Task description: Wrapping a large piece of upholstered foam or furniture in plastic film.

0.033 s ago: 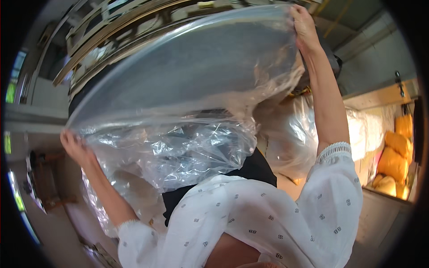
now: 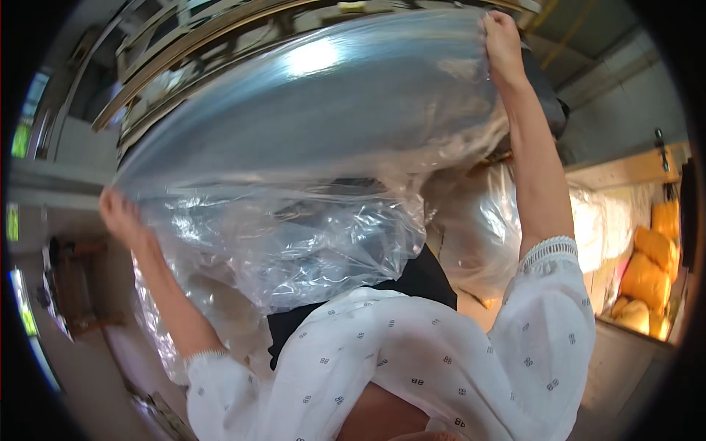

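Observation:
A wide sheet of clear plastic film (image 2: pixel 316 117) is stretched between my two hands, its far edge pulled into a long curve. My left hand (image 2: pixel 122 214) grips the film's left corner, fingers closed. At the far right, my right hand (image 2: pixel 503 50) is raised with its fingers pinched on the other corner. Between them the film is fairly smooth and catches a bright reflection. Nearer my body it falls in crumpled folds over my lap. Something dark lies beneath the film, but its shape is hidden.
A wooden slatted rack (image 2: pixel 213 33) runs along the far side. More clear plastic (image 2: pixel 478 220) lies in a heap to the right. Orange bundles (image 2: pixel 651 257) are piled at the far right. A brown wooden stool or chair (image 2: pixel 77 287) stands at the left.
My left hand has risen slightly away from me, still holding the corner. The film's far part has lifted and shifted, and a bright reflection shows on it. My right hand stays nearly in place.

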Tool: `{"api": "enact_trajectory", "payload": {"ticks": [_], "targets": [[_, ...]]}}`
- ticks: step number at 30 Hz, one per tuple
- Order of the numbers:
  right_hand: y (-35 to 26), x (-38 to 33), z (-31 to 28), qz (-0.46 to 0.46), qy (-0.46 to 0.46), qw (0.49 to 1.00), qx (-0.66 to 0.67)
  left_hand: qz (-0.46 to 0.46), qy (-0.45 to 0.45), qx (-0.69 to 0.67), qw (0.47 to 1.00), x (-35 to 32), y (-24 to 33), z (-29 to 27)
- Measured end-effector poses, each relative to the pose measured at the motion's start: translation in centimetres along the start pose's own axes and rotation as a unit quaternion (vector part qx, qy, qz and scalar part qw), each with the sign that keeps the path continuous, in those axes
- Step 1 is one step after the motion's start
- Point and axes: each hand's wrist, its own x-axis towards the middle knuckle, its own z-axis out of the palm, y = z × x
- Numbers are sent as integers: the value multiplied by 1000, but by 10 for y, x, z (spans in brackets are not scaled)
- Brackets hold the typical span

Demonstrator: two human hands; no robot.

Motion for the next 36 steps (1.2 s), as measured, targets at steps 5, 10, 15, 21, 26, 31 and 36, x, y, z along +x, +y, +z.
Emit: {"api": "enact_trajectory", "payload": {"ticks": [5,10,15,21,26,31,36], "targets": [[59,5,34,-90,67,963,-246,153,-61,215,963,74,-82,52],[74,32,28,-184,48,934,-304,89,-66,126,986,103,-101,92],[79,44,24,-134,49,929,-342,82,-83,149,982,108,-97,117],[71,40,30,-105,118,909,-385,77,-53,298,950,112,-89,125],[72,42,30,-78,127,920,-363,112,-50,267,956,127,-110,106],[77,50,17,-51,138,948,-281,5,-81,107,991,120,-104,103],[82,54,14,-71,145,943,-290,67,-71,225,969,122,-107,95]]}}
